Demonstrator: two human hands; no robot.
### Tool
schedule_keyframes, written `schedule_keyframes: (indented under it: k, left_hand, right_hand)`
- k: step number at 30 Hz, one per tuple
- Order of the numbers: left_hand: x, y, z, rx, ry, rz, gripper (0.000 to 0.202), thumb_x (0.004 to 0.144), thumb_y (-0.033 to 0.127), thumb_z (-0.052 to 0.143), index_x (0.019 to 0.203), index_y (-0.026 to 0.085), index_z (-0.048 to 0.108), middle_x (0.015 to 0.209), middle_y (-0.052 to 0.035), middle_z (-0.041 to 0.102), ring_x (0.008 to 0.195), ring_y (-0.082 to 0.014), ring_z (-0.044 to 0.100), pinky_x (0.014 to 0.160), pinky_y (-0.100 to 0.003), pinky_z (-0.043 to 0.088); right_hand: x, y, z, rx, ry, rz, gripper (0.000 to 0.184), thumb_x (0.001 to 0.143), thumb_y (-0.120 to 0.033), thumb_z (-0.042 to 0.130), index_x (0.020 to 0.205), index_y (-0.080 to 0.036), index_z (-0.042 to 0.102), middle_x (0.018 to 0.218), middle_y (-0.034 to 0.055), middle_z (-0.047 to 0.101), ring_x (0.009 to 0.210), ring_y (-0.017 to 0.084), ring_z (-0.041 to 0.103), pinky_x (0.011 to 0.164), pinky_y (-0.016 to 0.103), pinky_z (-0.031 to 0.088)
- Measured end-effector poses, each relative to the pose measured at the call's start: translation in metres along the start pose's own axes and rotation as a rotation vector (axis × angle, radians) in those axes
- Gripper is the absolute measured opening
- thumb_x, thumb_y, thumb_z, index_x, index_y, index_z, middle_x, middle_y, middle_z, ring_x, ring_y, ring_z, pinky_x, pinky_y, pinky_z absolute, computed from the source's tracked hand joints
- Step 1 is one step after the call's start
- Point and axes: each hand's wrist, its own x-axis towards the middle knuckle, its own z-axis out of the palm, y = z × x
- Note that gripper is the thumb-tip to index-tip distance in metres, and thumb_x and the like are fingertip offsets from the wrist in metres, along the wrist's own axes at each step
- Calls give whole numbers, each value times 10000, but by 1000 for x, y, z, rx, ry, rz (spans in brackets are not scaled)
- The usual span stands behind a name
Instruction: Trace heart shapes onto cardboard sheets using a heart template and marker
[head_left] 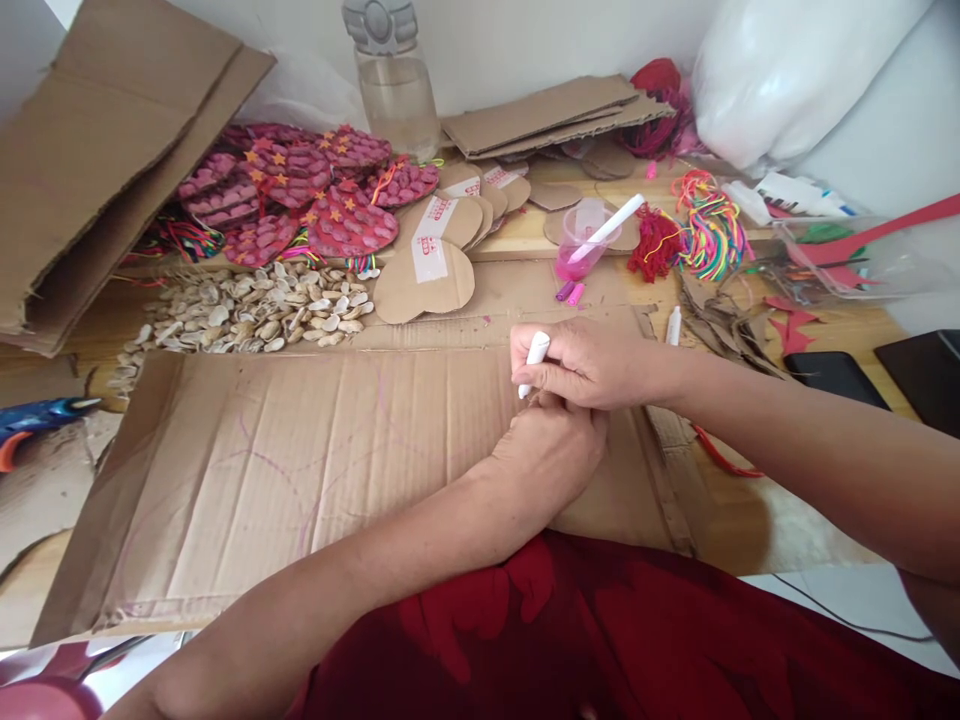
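Observation:
My right hand (589, 360) is closed around a white marker pen (535, 362), which stands tilted with its lower end near my left knuckles. Just below, my left hand (559, 448) is curled over the right part of a large cardboard sheet (285, 480). My left fingers are mostly hidden, so what they hold cannot be made out. Faint purple curved lines run across the sheet. Past its far edge lie heart-shaped cardboard cutouts (424, 282), some with white tape carrying red print. A pink-stained plastic cup (585, 240) holds another white marker (609, 228).
Peanut shells (262, 310) are heaped behind the sheet, near pink decorated pieces (352, 220). A water bottle (394, 90) stands at the back. Folded cardboard (112, 130) leans left above a glue gun (45, 420). At right are colourful yarn (709, 225), red scissors (862, 240) and a phone (836, 378).

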Motion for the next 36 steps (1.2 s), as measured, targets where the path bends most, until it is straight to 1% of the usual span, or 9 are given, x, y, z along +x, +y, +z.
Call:
schedule_keyframes:
  k: [3,5,7,8,13,19,25,30,36]
  left_hand:
    - [0,1,-1,-8,17,-48,380,921,29,436,1199,62,692,1056,-226,753,812,-276,744,444,-262,421]
    - [0,1,0,-24,-10,-30,364,915,16,448,1168,68,704,972,-190,760,734,-239,728,440,-249,410]
    - [0,1,1,-25,-35,1,323,902,3,472,1095,75,721,847,-141,749,641,-202,693,460,-243,423]
    - [0,2,2,-18,-37,9,312,901,5,480,1085,75,722,832,-136,746,643,-202,694,472,-243,435]
    - [0,2,2,21,7,-54,370,945,50,443,1231,70,677,1076,-219,749,863,-277,756,444,-239,437]
    - [0,1,1,82,-26,23,316,907,0,468,1123,42,694,879,-157,759,685,-211,723,500,-243,470]
    - [0,2,5,33,33,-52,320,930,40,474,1173,81,678,957,-156,748,735,-231,731,427,-241,409]
    - [0,-1,1,66,-50,43,314,905,-16,442,1084,38,694,850,-151,752,652,-206,706,473,-245,443]
    - [1,-1,0,65,2,-16,355,959,33,423,1211,45,672,1079,-233,747,896,-300,763,532,-281,538]
  right_hand:
    - [1,2,0,-39,86,32,205,1017,-354,517,880,-206,555,752,-5,640,667,132,535,658,285,350]
    - [1,1,0,-28,73,38,199,1013,-342,526,869,-206,555,747,-8,636,666,129,535,656,283,349]
    - [0,-1,1,14,12,22,192,1008,-329,538,858,-210,541,718,-20,621,655,126,529,651,276,348]
    - [0,-2,1,31,-9,11,192,1009,-327,539,857,-211,536,710,-24,616,651,125,527,650,273,349]
    - [-1,4,0,-6,103,2,199,1023,-322,510,873,-196,543,782,3,645,681,122,533,673,274,356]
    - [2,-6,-2,-31,-51,26,186,1004,-313,544,854,-202,543,704,-18,608,645,127,504,659,277,325]
    - [6,-1,1,-79,88,37,198,1010,-341,517,876,-198,545,749,1,629,662,131,519,652,281,319]
    - [1,-7,-1,-16,-23,16,193,995,-303,537,829,-208,511,685,-26,587,630,119,498,648,274,324]
    - [5,0,-3,-70,61,69,186,1005,-335,496,877,-204,526,720,-2,613,639,133,519,643,277,325]
